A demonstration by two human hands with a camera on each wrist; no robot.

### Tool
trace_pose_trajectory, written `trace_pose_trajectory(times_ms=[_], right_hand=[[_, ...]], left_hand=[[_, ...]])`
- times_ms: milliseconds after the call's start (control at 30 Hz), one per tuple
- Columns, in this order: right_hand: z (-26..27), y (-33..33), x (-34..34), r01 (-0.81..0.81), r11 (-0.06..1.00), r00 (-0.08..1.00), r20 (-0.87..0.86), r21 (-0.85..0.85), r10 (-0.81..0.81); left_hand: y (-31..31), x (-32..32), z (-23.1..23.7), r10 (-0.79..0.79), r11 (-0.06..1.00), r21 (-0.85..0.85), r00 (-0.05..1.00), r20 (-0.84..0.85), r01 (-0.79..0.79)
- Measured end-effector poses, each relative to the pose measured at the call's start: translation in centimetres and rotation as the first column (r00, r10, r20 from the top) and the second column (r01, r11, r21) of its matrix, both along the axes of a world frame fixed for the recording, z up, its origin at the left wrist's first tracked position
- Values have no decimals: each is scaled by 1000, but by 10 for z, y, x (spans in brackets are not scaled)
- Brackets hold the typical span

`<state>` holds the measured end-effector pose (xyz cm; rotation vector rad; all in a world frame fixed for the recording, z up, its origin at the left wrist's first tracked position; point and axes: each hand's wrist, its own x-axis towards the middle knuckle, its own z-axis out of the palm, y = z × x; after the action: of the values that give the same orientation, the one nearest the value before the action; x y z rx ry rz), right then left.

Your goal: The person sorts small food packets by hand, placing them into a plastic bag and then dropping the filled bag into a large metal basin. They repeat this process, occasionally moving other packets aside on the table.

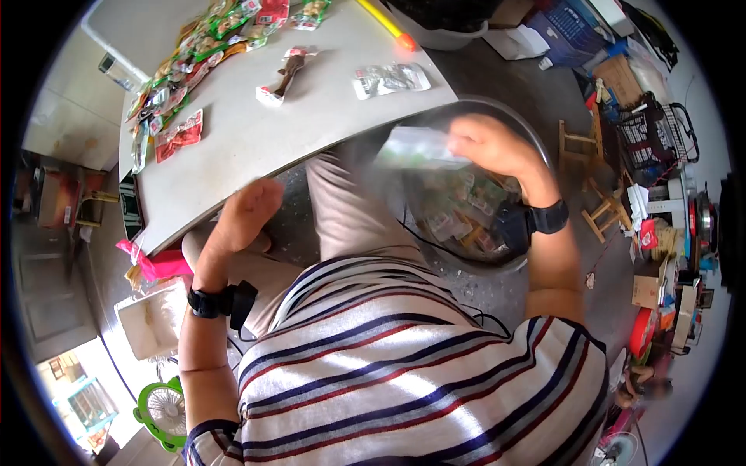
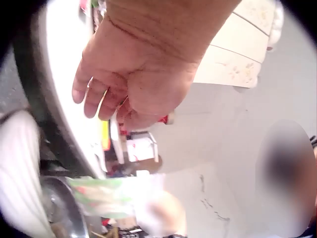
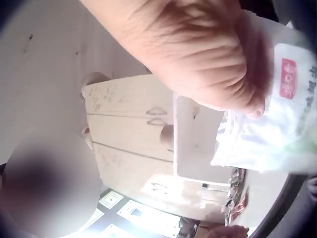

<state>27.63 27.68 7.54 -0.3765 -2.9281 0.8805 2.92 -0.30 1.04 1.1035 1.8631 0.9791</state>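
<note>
My right hand [image 1: 493, 147] grips a clear-and-white plastic food packet [image 1: 416, 146] by its edge, over a round metal basin [image 1: 542, 132]. In the right wrist view, the thumb lies against the packet [image 3: 292, 124], which has a small red label and green print. Several packets [image 1: 474, 198] lie inside the basin. My left hand [image 1: 250, 208] is beside the near edge of the white table [image 1: 233, 159]. Its fingers [image 2: 90, 101] hang loosely curled with nothing held, as the left wrist view shows.
On the table are a heap of colourful packets [image 1: 217, 35], a red packet [image 1: 180, 136], a packet with brown food [image 1: 289, 76], a silvery packet [image 1: 391, 80] and a yellow stick [image 1: 387, 23] with an orange tip. Wooden stools [image 1: 579, 144] stand right of the basin.
</note>
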Motion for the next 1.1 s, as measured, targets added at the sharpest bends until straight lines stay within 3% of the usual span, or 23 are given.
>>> trace_pose_trajectory(times_ms=[67,167,200,267,333,367,400,433,467,500,567,600,667,767,867,933,967,1000,1100], right_hand=[[-16,8,23,94,993,993,83,-69,-88],[-72,32,58,410,895,899,243,-175,-364],[-86,36,67,502,844,846,310,-187,-434],[-120,46,88,560,822,792,358,-105,-494],[-196,67,125,486,857,852,312,-170,-421],[-211,60,131,451,891,850,331,-51,-411],[-232,59,140,508,861,782,430,-22,-450],[-220,41,137,598,802,684,527,-8,-504],[-228,32,146,623,782,669,530,-17,-521],[-243,27,155,647,762,654,535,-28,-535],[-268,27,171,559,816,600,607,148,-521],[-264,23,169,503,833,569,638,230,-519],[-252,19,169,575,795,547,631,194,-550],[-246,22,167,645,737,512,602,201,-612],[-272,50,181,719,671,533,476,180,-700],[-276,72,179,765,631,553,372,128,-745],[-277,81,173,771,585,539,231,252,-810],[-271,88,166,775,515,525,78,366,-847],[-237,104,147,822,405,486,-123,401,-865]], left_hand=[[-22,-10,-54,-5,996,-86,1000,17,7],[-62,-28,-116,-80,970,-236,994,-72,61],[-72,-29,-122,-133,966,-252,953,-273,63],[-84,-26,-129,-219,961,-272,745,-630,53],[-78,-20,-142,-462,825,-565,566,-683,-8],[-75,-17,-144,-581,727,-684,471,-664,-68],[-73,-13,-141,-611,723,-689,416,-673,-54],[-71,-10,-136,-639,718,-695,359,-680,-40],[-70,-7,-133,-665,710,-704,303,-682,-27],[-70,-8,-133,-647,729,-685,321,-691,-4],[-71,-11,-133,-614,763,-645,357,-704,37],[-70,-11,-133,-626,751,-659,346,-699,26],[-68,-12,-135,-652,727,-687,323,-686,8],[-72,-9,-148,-594,788,-612,175,-785,-65],[-74,-11,-151,-557,801,-597,315,-768,-38],[-72,-8,-138,-525,802,-597,468,-710,-5],[-72,-6,-133,-507,803,-596,540,-672,12],[-72,-6,-133,-485,812,-584,556,-675,-1],[-73,-4,-130,-415,853,-521,573,-707,-24]])
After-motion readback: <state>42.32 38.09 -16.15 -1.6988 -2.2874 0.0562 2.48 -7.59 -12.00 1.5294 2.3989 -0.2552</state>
